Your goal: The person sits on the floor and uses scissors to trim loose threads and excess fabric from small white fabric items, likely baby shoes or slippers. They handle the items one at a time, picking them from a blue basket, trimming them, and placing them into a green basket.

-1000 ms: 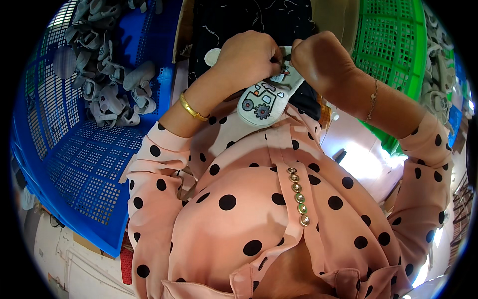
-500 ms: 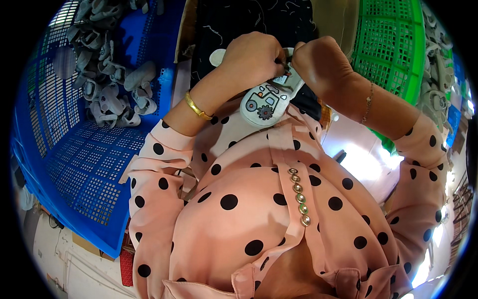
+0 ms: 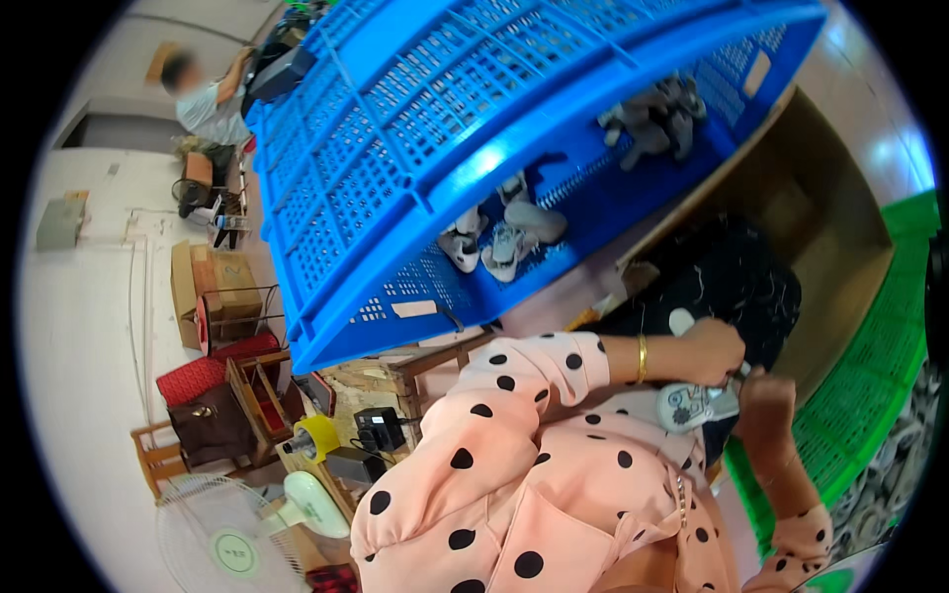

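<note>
A small pale shoe [image 3: 684,406] with gear-like pictures on its toe lies over my lap, toe toward me. My left hand [image 3: 714,353], with a gold bangle at its wrist, is closed at the shoe's opening. Facing it, my right hand [image 3: 767,403] has its fingers closed at the heel end, close to the left fingertips. The fingertips and the strap area are small and partly hidden. Just past the left wrist shows a white rounded piece [image 3: 681,321]. Dark cloth [image 3: 736,287] strewn with loose threads lies beyond both hands.
A big blue basket [image 3: 474,168] holding several shoes stands at my left. Ahead is a cardboard box [image 3: 840,188]; at the right, a green basket [image 3: 870,336] beside many pale shoes. A fan [image 3: 232,549] and a bag [image 3: 213,425] are lower left. A person [image 3: 213,109] is far off.
The view has swung left, so the hands and shoe now appear further right and lower. The fan, wall and distant person have come into sight. Both hands stay at the shoe.
</note>
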A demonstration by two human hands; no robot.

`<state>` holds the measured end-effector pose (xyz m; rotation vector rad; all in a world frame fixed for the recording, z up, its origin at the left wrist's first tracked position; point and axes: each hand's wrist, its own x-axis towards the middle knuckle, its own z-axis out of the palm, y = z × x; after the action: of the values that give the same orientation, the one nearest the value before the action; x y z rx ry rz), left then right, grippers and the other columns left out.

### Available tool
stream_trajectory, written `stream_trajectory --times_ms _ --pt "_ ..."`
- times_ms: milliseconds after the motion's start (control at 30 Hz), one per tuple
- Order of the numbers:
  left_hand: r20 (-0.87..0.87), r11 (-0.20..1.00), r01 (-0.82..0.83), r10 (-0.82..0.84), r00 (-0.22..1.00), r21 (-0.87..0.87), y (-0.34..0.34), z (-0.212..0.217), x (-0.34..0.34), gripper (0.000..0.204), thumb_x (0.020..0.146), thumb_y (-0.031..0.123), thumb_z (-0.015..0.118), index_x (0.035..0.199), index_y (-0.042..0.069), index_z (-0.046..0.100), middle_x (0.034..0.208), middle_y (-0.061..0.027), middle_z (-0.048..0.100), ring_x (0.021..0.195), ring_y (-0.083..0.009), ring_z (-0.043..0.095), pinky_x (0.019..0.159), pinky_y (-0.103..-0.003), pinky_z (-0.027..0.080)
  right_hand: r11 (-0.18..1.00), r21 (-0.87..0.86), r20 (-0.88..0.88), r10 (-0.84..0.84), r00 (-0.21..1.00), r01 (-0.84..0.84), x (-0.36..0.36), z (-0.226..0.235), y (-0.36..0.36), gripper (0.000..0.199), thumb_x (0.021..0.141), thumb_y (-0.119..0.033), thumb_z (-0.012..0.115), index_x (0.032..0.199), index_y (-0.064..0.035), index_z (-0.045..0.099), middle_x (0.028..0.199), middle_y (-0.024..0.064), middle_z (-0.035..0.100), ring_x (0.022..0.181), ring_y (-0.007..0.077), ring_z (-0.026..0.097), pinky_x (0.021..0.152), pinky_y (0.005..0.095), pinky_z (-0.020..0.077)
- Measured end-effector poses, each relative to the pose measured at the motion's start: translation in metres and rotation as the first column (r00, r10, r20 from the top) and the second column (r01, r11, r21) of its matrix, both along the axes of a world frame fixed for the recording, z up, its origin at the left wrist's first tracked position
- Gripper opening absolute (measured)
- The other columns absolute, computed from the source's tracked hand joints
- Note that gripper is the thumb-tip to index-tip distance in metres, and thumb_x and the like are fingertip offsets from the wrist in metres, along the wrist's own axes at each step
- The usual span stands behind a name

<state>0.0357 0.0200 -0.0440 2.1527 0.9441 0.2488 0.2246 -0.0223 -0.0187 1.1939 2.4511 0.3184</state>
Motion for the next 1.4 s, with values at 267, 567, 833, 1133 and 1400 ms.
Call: stream_trajectory --times_ms 267,567,833,1133,1400 --pt "0.011 0.999 -0.024 0.024 1.000 -0.027 0.005 0.017 0.007 0.012 0.062 0.019 0.070 0.071 0.012 0.075 0.069 -0.0130 0.068 0.068 -0.0338 0.067 0.059 -0.044 0.052 0.987 -0.036 0.160 -0.148 0.976 0.155 0.003 0.010 0.002 0.038 0.084 -0.050 0.065 0.083 -0.0139 0.056 0.069 -0.0014 0.064 0.065 0.0154 0.065 0.061 0.0321 0.0436" --pt "0.010 0.997 -0.048 0.049 0.999 -0.057 0.007 0.019 0.011 0.013 0.060 0.018 0.069 0.070 0.010 0.074 0.068 -0.0145 0.067 0.067 -0.0344 0.067 0.059 -0.044 0.052 0.985 -0.109 0.144 -0.118 0.982 0.134 0.001 0.011 0.014 0.037 0.085 -0.047 0.065 0.081 -0.0108 0.061 0.068 0.0008 0.066 0.062 0.0187 0.068 0.058 0.0347 0.0448" --pt "0.064 0.998 -0.069 0.070 0.996 -0.007 -0.004 0.009 0.002 0.014 0.058 0.019 0.071 0.068 0.009 0.074 0.065 -0.0153 0.066 0.065 -0.0345 0.067 0.058 -0.045 0.052 0.987 -0.147 0.084 -0.058 0.995 0.070 -0.012 0.028 0.009 0.036 0.087 -0.044 0.065 0.079 -0.0091 0.062 0.065 0.0018 0.065 0.061 0.0212 0.068 0.058 0.0360 0.0462" --pt "0.060 1.000 -0.010 0.011 0.998 -0.003 0.010 -0.002 0.007 0.020 0.064 0.024 0.069 0.073 0.007 0.075 0.072 -0.0177 0.069 0.072 -0.0359 0.069 0.062 -0.047 0.054 0.974 0.086 -0.164 0.223 0.961 -0.211 -0.001 0.045 0.004 0.018 0.079 -0.016 0.062 0.097 -0.0174 0.068 0.078 0.0033 0.054 0.070 0.0188 0.060 0.057 0.0373 0.0435" --pt "0.062 0.952 0.016 0.003 0.998 -0.305 0.018 0.017 0.003 0.021 0.070 0.018 0.067 0.083 0.003 0.075 0.069 -0.0134 0.069 0.059 -0.0241 0.065 0.061 -0.031 0.049 0.985 -0.119 0.250 -0.091 0.964 0.124 -0.015 0.058 -0.002 0.017 0.071 -0.015 0.075 0.080 -0.0077 0.062 0.058 -0.0055 0.054 0.062 0.0121 0.063 0.052 0.0285 0.0397"
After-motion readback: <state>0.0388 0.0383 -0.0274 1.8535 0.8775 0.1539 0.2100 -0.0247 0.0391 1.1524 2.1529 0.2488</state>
